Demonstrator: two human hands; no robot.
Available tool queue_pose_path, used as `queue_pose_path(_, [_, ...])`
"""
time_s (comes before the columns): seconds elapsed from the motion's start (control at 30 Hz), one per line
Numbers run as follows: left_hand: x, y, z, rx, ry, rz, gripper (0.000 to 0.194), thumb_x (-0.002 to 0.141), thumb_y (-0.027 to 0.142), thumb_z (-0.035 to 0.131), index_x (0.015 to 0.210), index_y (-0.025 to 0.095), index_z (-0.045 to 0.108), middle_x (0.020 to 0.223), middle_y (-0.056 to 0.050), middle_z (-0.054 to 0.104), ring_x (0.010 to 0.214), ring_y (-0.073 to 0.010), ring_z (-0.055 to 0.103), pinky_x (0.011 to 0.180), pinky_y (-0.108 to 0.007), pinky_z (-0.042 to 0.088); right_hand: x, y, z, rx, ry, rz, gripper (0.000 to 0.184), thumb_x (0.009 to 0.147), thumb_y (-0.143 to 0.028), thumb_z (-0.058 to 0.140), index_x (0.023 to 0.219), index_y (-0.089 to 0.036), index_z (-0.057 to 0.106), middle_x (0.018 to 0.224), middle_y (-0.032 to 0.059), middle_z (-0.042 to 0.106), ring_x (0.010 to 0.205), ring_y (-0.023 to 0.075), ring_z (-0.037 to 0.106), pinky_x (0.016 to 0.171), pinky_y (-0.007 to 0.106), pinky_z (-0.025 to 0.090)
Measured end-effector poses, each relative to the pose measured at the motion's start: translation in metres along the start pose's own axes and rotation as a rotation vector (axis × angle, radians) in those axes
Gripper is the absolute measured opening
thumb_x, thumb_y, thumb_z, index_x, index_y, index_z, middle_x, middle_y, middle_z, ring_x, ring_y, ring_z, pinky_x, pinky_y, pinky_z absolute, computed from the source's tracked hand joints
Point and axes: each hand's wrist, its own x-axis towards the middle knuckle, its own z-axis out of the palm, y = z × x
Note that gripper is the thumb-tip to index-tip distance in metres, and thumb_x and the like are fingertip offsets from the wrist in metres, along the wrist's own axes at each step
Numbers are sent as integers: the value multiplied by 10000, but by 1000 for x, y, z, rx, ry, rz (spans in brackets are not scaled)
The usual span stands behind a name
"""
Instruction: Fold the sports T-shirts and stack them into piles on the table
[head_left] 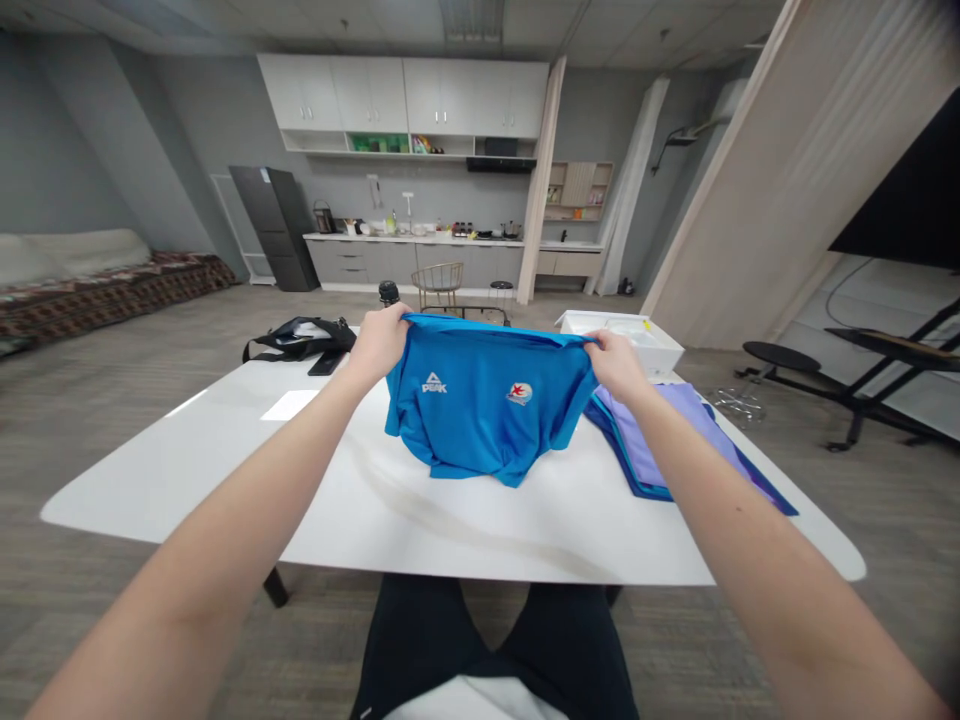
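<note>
A bright blue sports shirt [480, 410] with a white logo and a small badge hangs stretched between my two hands above the white table [225, 470]. My left hand [379, 340] is closed on the shirt's upper left edge. My right hand [616, 362] is closed on its upper right edge. The shirt's lower part rests crumpled on the tabletop. Both arms reach forward from the near edge.
A stack of folded purple and blue clothes [675, 430] lies at the right, under my right forearm. A white box [626, 335] stands at the far right, a black bag [304, 338] and a dark bottle [388, 292] at the far left. A paper sheet [289, 404] lies left.
</note>
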Motion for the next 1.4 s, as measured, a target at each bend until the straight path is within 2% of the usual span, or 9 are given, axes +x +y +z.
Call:
queue_pose_path(0.1, [-11,7,-5,-30,118,-108,272,965,349,457,915,209,686,846,-81,693,900,-289,641,839,-348,452,-14,-18,-2,-60,163,-82,239,867,-277,463,930,-206,683,956,106,733,935,281,640,885,415,475])
queue_pose_path(0.2, [-16,21,-24,-102,183,-71,315,980,414,449,845,211,649,802,-45,661,856,-239,619,810,-314,439,-28,-46,-19,-128,275,-176,252,944,-312,433,999,-223,662,987,113,735,975,304,645,903,420,457])
queue_pose_path(0.47, [-9,90,-145,49,296,144,422,968,516,518,776,150,600,747,-3,568,881,-186,617,929,-351,469,-36,-136,-101,-336,530,-417,261,1017,-321,464,1022,-190,690,939,93,733,895,250,672,822,356,447])
queue_pose_path(0.63, [23,124,-199,258,429,269,559,958,629,442,753,127,579,732,16,445,962,-267,693,934,-494,511,-8,-195,-136,-467,654,-468,305,1032,-359,499,1019,-139,710,1018,96,738,984,246,675,873,389,447])
queue_pose_path(0.77, [76,118,-200,433,391,310,614,963,670,323,822,142,602,849,-2,580,1192,-349,625,1053,-606,396,42,-208,-131,-521,582,-459,292,1041,-375,525,1122,-148,691,1192,140,717,1140,265,626,994,463,390])
queue_pose_path(0.9, [135,78,-153,430,268,237,581,970,660,407,856,139,637,1030,-77,701,1303,-356,526,1088,-517,408,110,-184,-79,-567,448,-385,447,1038,-440,491,1181,-62,683,1229,196,693,1205,283,582,978,452,370])
queue_pose_path(1.03, [165,4,-50,467,36,75,623,1027,587,381,1008,32,665,1107,-140,698,1251,-365,571,1063,-507,425,160,-115,16,-616,249,-274,528,1053,-476,439,1212,-27,666,1160,210,699,1155,302,611,947,447,395])
queue_pose_path(1.23, [129,-144,141,491,-383,-137,541,1026,558,324,1132,175,691,1137,-179,710,1094,-345,678,925,-437,514,163,34,184,-800,-216,-114,413,1059,-449,388,1246,-194,654,1128,170,726,1062,318,662,883,395,457])
queue_pose_path(1.4, [93,-236,246,540,-585,-227,557,1025,556,288,1199,190,670,1147,-201,711,1076,-357,685,864,-427,520,142,131,282,-885,-456,-61,449,1068,-464,314,1243,-203,635,1133,162,725,1043,314,671,847,378,460])
